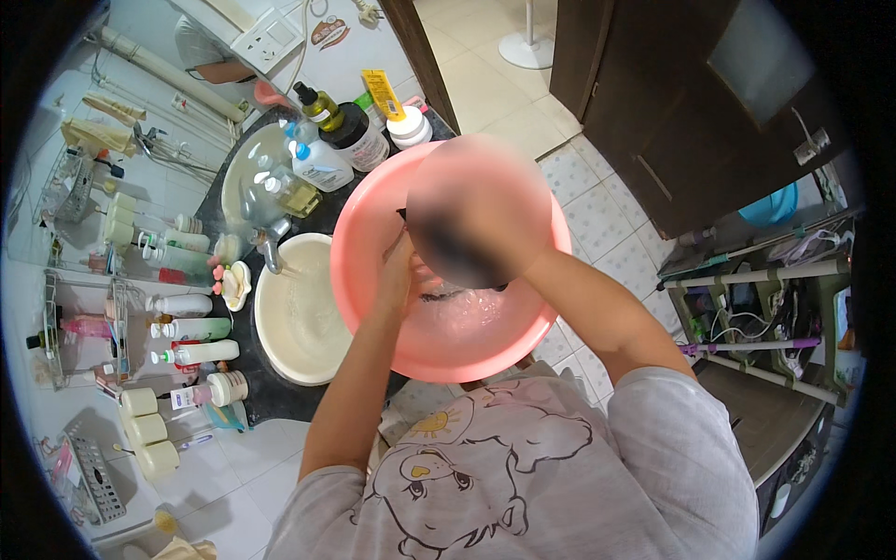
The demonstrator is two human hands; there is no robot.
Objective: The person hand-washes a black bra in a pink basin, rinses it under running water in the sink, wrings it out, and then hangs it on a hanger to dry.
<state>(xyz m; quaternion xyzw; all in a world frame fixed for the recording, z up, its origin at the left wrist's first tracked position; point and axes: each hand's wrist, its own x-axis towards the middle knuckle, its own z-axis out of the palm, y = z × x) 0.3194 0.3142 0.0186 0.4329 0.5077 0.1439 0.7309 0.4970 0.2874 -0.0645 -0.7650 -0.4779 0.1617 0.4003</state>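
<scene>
A pink plastic basin (pixel 462 371) stands in front of me, with clear, rippling water (pixel 470 315) in its bottom. My left hand (pixel 400 273) reaches inside along the basin's left part, its fingers partly hidden. My right hand (pixel 493 227) lies largely under a round blurred patch over the upper part of the basin. Between the hands is a dark thing (pixel 451 241), too blurred to identify; small black bits show at the patch's edge. Whether either hand grips it cannot be made out.
A cream washbasin (pixel 297 360) with a metal faucet (pixel 268 250) is set in the black countertop (pixel 262 406) at left. Pump bottles (pixel 322 166), a black-lidded jar (pixel 360 143) and a yellow tube (pixel 383 94) crowd its far end. A dark door (pixel 651 140) and a rack (pixel 756 280) stand right.
</scene>
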